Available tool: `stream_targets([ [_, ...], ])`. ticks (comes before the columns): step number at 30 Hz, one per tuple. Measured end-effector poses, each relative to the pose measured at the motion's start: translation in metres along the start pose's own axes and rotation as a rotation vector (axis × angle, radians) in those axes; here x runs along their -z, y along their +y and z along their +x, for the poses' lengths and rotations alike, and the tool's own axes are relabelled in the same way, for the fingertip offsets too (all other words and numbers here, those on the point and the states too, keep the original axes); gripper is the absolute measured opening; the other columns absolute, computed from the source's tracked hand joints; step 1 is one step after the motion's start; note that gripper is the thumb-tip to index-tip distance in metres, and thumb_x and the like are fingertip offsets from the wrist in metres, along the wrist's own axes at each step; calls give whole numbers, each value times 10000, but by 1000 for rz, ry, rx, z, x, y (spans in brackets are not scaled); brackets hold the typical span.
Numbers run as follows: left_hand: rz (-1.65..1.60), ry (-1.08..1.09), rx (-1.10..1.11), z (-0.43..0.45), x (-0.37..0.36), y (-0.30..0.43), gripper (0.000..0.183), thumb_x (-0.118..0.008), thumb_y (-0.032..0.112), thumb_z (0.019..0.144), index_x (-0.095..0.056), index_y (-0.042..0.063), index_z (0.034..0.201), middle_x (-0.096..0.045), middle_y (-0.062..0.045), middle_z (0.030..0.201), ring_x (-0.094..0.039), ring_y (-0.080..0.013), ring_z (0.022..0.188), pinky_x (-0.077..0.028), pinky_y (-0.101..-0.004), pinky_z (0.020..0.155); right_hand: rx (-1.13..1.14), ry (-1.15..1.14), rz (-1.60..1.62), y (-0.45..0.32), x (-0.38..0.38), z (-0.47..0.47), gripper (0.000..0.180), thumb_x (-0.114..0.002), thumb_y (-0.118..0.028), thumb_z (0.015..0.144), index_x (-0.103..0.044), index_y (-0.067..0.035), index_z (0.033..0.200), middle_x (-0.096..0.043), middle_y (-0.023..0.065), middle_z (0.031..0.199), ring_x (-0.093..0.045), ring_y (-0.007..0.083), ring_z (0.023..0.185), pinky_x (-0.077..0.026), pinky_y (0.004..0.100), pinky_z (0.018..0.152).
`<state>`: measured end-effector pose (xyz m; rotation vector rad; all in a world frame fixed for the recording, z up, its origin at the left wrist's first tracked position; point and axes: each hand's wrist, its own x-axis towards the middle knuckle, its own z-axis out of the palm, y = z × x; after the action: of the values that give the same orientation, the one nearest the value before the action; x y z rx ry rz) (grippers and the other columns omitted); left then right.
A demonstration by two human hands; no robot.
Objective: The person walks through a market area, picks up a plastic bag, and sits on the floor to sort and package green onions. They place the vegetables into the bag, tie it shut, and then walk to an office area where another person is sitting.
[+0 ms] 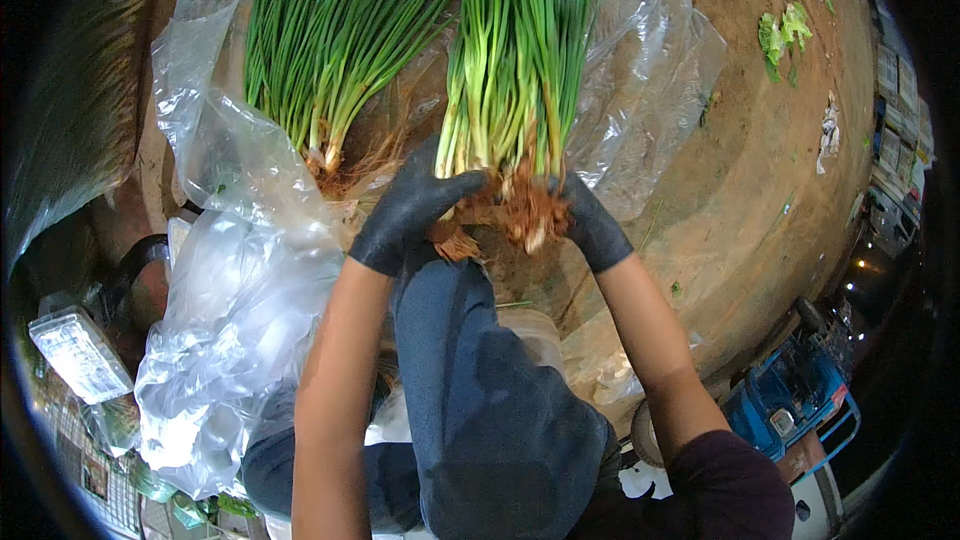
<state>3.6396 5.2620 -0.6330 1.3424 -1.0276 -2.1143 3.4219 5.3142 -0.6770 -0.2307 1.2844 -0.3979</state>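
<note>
Both my hands wear dark gloves and hold a bunch of green onions (495, 97) by its root end, the leaves pointing away from me. My left hand (412, 202) grips the bunch from the left, its thumb over the stalk bases. My right hand (589, 217) is closed around the right side, beside the reddish-brown roots (534, 214); its fingertips are hidden behind them. Another pile of green onions (322, 67) lies to the left, roots toward me. Under and around both is a clear plastic sheet (637, 97) on the brown ground.
Crumpled clear plastic bags (232, 315) heap at my left, near a clear plastic box (81, 354). Leaf scraps (784, 36) lie on the ground at the upper right. A blue metal cart or vehicle (787, 397) stands at the lower right, with stacked crates (896, 105) at the far right.
</note>
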Motion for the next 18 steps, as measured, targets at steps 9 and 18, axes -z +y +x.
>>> stream_targets([
  [9, -16, -59, 126, -15, -10, -11, 442, -544, 256, 777, -437, -10, 1113, -522, -103, 1035, -474, -186, 947, -355, -297, 842, -103, -162, 386, 19, -4, 19, 500, -507, -341, 790, -404, -2, 1143, -507, 145, 1061, -523, 228, 932, -444, 352, 815],
  [18, 16, -92, 71, -33, 26, -15, 504, -475, 342, 813, -386, -13, 1161, -468, -128, 1126, -427, -198, 1032, -307, -303, 896, -48, -606, 859, 37, -52, 33, 529, -542, -383, 766, -430, -8, 1120, -509, 161, 1045, -513, 247, 938, -454, 351, 797],
])
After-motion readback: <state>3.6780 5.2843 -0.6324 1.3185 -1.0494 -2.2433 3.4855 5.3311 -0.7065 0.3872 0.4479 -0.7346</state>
